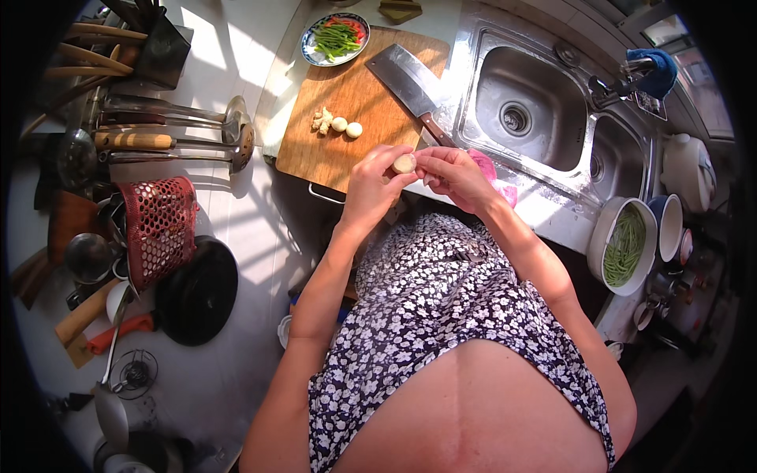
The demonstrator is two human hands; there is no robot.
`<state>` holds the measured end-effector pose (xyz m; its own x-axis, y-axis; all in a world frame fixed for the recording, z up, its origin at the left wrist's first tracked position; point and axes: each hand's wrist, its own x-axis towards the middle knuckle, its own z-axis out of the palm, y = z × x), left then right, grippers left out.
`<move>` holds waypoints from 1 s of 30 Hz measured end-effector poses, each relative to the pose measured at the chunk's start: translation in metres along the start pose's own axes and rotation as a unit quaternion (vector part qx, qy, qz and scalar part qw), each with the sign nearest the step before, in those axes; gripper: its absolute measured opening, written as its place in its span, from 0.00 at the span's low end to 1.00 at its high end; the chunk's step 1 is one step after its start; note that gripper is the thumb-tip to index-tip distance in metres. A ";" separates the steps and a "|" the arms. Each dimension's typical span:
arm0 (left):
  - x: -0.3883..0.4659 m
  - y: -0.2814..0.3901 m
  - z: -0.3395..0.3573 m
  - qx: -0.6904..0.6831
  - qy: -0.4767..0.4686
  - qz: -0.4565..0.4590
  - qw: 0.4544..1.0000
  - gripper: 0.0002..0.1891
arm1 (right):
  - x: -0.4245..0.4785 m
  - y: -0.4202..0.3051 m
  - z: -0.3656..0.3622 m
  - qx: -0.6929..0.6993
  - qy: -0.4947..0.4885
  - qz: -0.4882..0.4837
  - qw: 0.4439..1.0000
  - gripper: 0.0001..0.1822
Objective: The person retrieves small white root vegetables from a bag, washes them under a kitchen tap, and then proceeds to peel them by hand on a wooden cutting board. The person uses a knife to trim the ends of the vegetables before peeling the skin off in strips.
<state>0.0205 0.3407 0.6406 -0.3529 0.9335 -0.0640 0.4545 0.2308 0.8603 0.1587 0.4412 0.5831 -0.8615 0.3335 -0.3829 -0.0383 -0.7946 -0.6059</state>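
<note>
My left hand (371, 184) holds a round, cream-coloured garlic bulb (404, 164) between thumb and fingers, above the near edge of a wooden cutting board (366, 94). The fingertips of my right hand (454, 176) meet the bulb's right side and pinch what looks like a pale scrap of garlic skin (428, 179), partly hidden by the fingers. Two peeled round garlic bulbs (354, 130) lie on the board beside a knobbly piece of ginger (322, 120). A cleaver (402, 77) rests across the board's right side, its wooden handle (439, 130) reaching past the edge towards the sink.
A patterned plate (306, 53) of cut green and red vegetables (337, 40) sits at the board's far left corner. On the right are a double steel sink (532, 106), a pink cloth (485, 165) and a pot (597, 248) of green beans (626, 248). Ladles (233, 124) hang left.
</note>
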 end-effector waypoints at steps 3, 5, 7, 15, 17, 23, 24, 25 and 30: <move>-0.001 -0.002 -0.004 0.018 -0.010 0.005 1.000 0.19 | -0.003 -0.003 0.005 -0.038 0.011 0.009 0.999 0.12; -0.002 -0.001 -0.005 0.028 -0.017 0.003 0.999 0.19 | -0.001 -0.003 0.004 -0.069 -0.010 0.005 0.998 0.13; -0.002 0.001 -0.007 0.030 -0.028 -0.004 0.999 0.19 | 0.000 -0.004 0.004 -0.089 -0.021 0.004 0.996 0.13; 0.001 -0.009 -0.006 -0.049 -0.023 -0.021 0.998 0.19 | 0.004 0.001 -0.007 -0.024 -0.041 -0.008 0.999 0.13; 0.001 -0.016 -0.004 -0.113 -0.022 -0.037 0.993 0.19 | 0.004 0.002 -0.005 -0.020 -0.028 -0.007 0.999 0.13; 0.002 -0.002 0.000 -0.012 0.000 -0.015 1.000 0.18 | 0.001 -0.005 0.001 -0.073 0.000 0.001 0.997 0.12; 0.001 -0.003 0.001 -0.004 0.001 -0.017 1.000 0.18 | 0.001 -0.006 0.000 -0.099 -0.003 -0.002 0.995 0.12; 0.000 -0.004 0.003 0.004 0.002 -0.019 1.000 0.18 | 0.002 -0.006 0.000 -0.107 -0.005 -0.009 0.994 0.12; 0.000 -0.010 0.006 -0.064 -0.003 -0.057 0.996 0.16 | 0.001 -0.006 -0.003 -0.104 0.002 -0.020 0.994 0.12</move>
<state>0.0203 0.3400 0.6288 -0.3913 0.9049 -0.1674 0.3034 0.2986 0.9049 0.1591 0.4476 0.5845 -0.8589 0.3657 -0.3586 0.0338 -0.6581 -0.7521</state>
